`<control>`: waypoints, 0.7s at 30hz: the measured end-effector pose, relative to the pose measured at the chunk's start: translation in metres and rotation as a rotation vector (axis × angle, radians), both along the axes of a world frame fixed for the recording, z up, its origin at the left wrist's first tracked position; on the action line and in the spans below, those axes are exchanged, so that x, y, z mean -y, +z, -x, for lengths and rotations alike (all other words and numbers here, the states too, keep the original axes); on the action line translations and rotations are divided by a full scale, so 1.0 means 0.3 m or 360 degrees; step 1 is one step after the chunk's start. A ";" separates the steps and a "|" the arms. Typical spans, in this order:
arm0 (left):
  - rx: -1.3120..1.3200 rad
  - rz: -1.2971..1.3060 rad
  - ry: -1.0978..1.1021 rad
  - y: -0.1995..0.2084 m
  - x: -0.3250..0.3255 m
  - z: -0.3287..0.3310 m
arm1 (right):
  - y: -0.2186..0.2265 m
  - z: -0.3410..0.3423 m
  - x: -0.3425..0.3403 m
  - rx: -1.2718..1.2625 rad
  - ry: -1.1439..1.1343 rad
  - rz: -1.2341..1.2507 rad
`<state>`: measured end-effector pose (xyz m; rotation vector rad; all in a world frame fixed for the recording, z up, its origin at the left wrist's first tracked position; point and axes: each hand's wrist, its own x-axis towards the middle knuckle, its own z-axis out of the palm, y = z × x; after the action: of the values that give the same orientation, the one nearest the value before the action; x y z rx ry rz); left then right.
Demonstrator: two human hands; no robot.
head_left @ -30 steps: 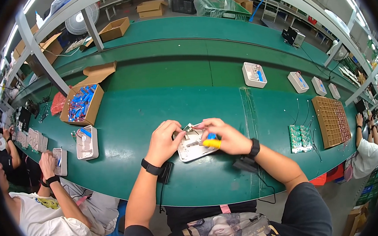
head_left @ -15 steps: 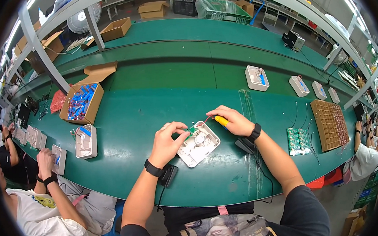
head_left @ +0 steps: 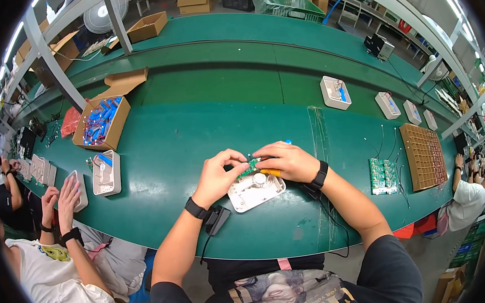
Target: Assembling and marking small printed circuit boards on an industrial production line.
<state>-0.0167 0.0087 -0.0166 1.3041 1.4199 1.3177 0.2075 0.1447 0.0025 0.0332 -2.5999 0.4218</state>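
Centre of the frame: my left hand [head_left: 220,172] pinches a green circuit board [head_left: 250,166] at the upper edge of an open white casing [head_left: 250,197]; my right hand [head_left: 292,162], fingertips near the board, grips a yellow handle [head_left: 271,172]. Apparent step: board handling, calling next for steady fingers

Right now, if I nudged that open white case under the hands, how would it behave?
The white case looks like moulded plastic, so probably stiff and light for its size. Broad and shallow, it would likely slide along the table rather than tip. Its rounded corners probably won't snag.
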 end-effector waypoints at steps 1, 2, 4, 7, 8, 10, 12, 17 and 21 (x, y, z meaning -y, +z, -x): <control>0.0000 0.0003 -0.0002 -0.002 -0.003 0.002 | -0.005 -0.001 0.002 0.0000 -0.0002 0.0003; -0.0181 -0.0140 0.0084 0.001 -0.005 0.004 | -0.010 -0.003 0.007 -0.0013 -0.0046 -0.0010; -0.0546 -0.0429 0.0249 0.015 -0.011 0.008 | -0.015 -0.008 0.017 -0.0046 -0.0140 -0.0038; -0.1111 0.0051 0.0374 0.168 0.043 -0.025 | -0.017 -0.035 0.010 -0.0102 -0.0281 -0.0130; -0.1400 0.0298 0.0466 0.200 0.067 -0.024 | -0.019 -0.024 0.016 -0.0135 -0.0326 -0.0173; -0.1478 0.0347 0.0316 0.165 0.080 -0.029 | -0.027 -0.011 0.022 -0.0157 -0.0387 -0.0185; -0.1595 0.0502 0.0076 0.137 0.091 -0.044 | -0.030 -0.003 0.030 -0.0173 -0.0428 -0.0189; -0.1467 0.0410 0.0115 0.086 0.068 -0.042 | -0.020 -0.013 0.042 -0.0294 -0.0739 -0.0258; -0.1524 0.0165 0.0179 0.040 0.056 -0.031 | -0.033 -0.002 0.036 -0.0371 -0.0877 -0.0205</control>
<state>-0.0074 -0.0081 -0.0046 1.9171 2.1712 0.6436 0.2081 0.1338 -0.0074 -0.5433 -2.2756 0.0447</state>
